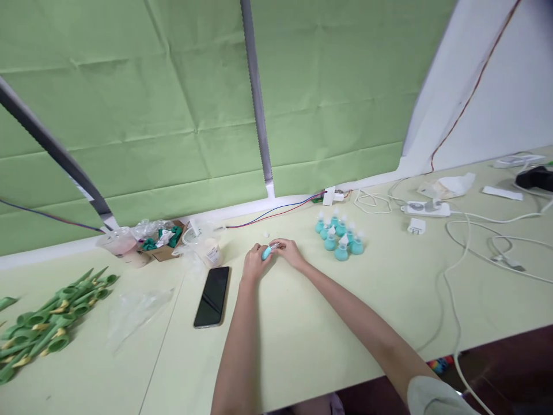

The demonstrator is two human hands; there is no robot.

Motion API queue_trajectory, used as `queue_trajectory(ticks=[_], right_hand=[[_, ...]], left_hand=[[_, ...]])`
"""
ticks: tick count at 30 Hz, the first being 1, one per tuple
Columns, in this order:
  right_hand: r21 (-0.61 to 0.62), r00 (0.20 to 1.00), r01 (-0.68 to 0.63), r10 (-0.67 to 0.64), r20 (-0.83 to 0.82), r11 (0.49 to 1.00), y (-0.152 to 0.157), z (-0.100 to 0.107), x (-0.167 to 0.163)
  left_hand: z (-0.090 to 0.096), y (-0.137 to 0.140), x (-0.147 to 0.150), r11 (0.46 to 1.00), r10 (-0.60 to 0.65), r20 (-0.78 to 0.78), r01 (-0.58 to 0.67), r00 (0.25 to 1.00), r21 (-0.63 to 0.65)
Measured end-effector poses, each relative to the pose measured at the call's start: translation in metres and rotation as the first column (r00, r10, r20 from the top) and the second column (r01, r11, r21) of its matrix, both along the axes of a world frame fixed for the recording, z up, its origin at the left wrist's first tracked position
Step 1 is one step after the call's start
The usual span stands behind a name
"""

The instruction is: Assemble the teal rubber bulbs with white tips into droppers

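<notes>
My left hand (254,265) is closed around a small turquoise bottle-shaped piece (266,253), holding it tilted just above the table. The fingers of my right hand (289,252) pinch together at the pale tip of that same piece. Its exact kind cannot be made out. Right of my hands stands a group of several turquoise round-bottomed pieces (341,252) with whitish pointed tops, all upright. Behind my hands lies a tiny white bit (266,234). A black-screened phone (212,297) rests left of my left forearm.
Green stem-like pieces (60,317) are heaped at far left, near a clear plastic bag (138,308). Along the back are a pink drink cup (125,245), a cardboard box (166,248) and a lidded cup (211,252). White cables, a power strip (425,208) and a charger (416,226) lie at right.
</notes>
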State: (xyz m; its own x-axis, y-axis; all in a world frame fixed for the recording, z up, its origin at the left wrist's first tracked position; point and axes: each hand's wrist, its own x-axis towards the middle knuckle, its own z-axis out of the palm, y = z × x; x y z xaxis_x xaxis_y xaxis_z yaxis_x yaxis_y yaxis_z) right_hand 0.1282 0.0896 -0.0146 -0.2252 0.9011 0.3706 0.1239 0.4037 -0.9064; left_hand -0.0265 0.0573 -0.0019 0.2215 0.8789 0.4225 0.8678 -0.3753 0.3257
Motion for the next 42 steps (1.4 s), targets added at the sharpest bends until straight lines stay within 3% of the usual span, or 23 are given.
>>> queue_trajectory(ticks=[4, 8, 12, 14, 18, 20, 22, 25, 32, 37, 42], right_hand=[[0.051, 0.994, 0.101, -0.103, 0.031, 0.994, -0.002, 0.004, 0.001], [0.092, 0.983, 0.177, -0.180, 0.024, 0.980, -0.011, 0.009, 0.001], [0.142, 0.972, 0.230, -0.220, -0.082, 0.963, -0.014, 0.010, 0.001], [0.107, 0.936, 0.329, -0.309, -0.165, 0.938, -0.011, 0.009, 0.003], [-0.015, 0.826, 0.526, -0.515, -0.231, 0.851, 0.000, 0.006, 0.009], [0.054, 0.879, 0.455, -0.439, -0.186, 0.889, 0.004, 0.004, 0.009], [0.169, 0.943, 0.326, -0.310, -0.119, 0.930, 0.007, 0.003, 0.007], [0.253, 0.974, 0.227, -0.225, -0.039, 0.940, 0.010, -0.001, 0.005], [0.268, 0.927, 0.327, -0.362, 0.094, 0.906, 0.023, -0.011, 0.012], [0.292, 0.892, 0.292, -0.369, 0.261, 0.911, 0.023, -0.010, 0.012], [0.264, 0.883, 0.331, -0.396, 0.252, 0.906, 0.025, -0.011, 0.014]], left_hand=[[0.001, 0.000, 0.003, 1.000, -0.011, -0.060, 0.011, 0.998, 0.001], [0.002, -0.001, 0.012, 0.998, 0.054, -0.098, -0.057, 0.994, -0.019], [0.003, -0.001, 0.023, 0.993, 0.115, -0.118, -0.117, 0.986, -0.014], [0.002, -0.001, 0.024, 0.983, 0.178, -0.096, -0.181, 0.979, -0.019], [0.001, 0.001, 0.011, 0.904, 0.423, 0.171, -0.426, 0.890, -0.020], [0.003, 0.007, 0.001, 0.880, 0.424, 0.393, -0.474, 0.816, 0.033], [0.006, 0.018, -0.006, 0.881, 0.364, 0.542, -0.469, 0.757, 0.062], [0.006, 0.043, -0.012, 0.892, 0.343, 0.600, -0.450, 0.723, 0.033], [-0.013, 0.089, -0.015, 0.970, 0.217, 0.631, -0.239, 0.745, -0.051], [-0.028, 0.095, -0.015, 0.980, 0.191, 0.693, -0.177, 0.695, -0.092], [-0.028, 0.092, -0.013, 0.979, 0.195, 0.720, -0.172, 0.666, -0.106]])
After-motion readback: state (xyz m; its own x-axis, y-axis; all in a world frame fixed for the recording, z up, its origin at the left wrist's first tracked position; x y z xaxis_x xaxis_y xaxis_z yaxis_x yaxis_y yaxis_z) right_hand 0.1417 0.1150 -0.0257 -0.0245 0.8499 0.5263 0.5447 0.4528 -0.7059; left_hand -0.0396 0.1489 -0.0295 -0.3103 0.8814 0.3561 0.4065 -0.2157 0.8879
